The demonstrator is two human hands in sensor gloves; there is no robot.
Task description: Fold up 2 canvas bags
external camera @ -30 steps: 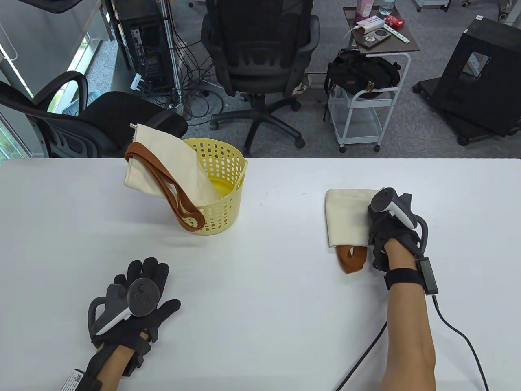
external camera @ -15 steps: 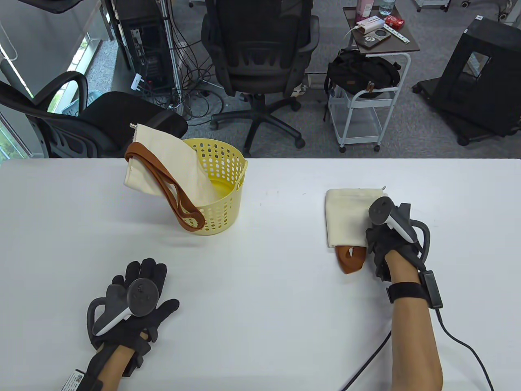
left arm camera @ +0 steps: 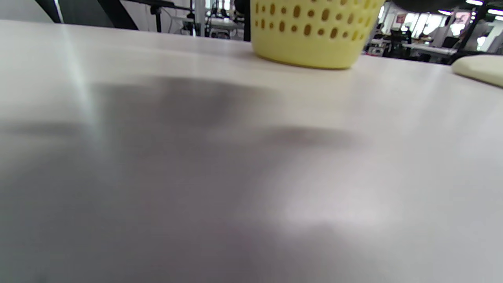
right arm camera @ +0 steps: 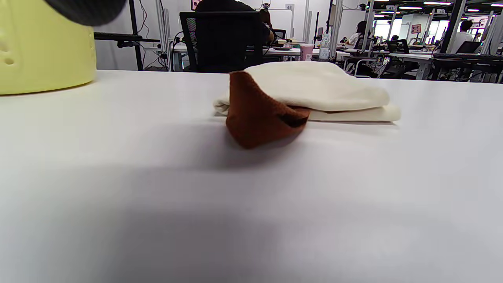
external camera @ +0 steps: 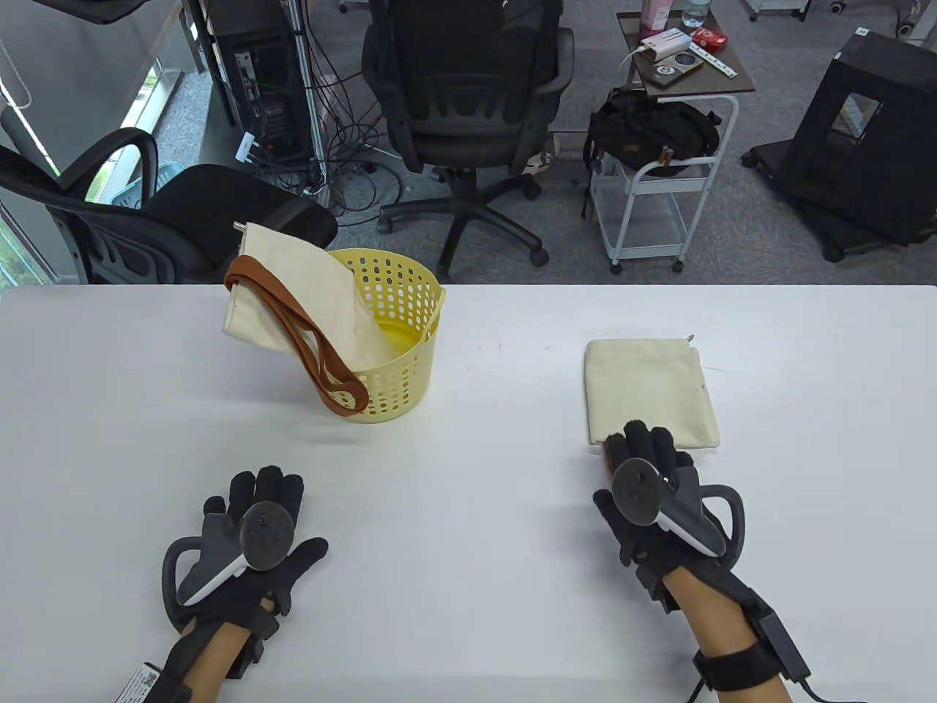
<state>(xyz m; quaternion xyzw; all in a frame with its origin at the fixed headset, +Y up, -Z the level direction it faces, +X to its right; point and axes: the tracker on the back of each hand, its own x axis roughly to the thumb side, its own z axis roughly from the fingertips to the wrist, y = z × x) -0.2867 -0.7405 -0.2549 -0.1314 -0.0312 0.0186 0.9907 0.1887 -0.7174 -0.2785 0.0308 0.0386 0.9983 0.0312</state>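
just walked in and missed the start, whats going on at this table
A person in sensor gloves is folding canvas bags. One folded bag lies flat on the table, its brown strap poking out at the near edge. The right hand hovers just in front of it, holding nothing. The left hand rests open on the table. A second bag hangs unfolded out of the yellow basket.

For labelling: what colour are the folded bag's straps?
Brown straps on the cream folded bag; clearest in the right wrist view.
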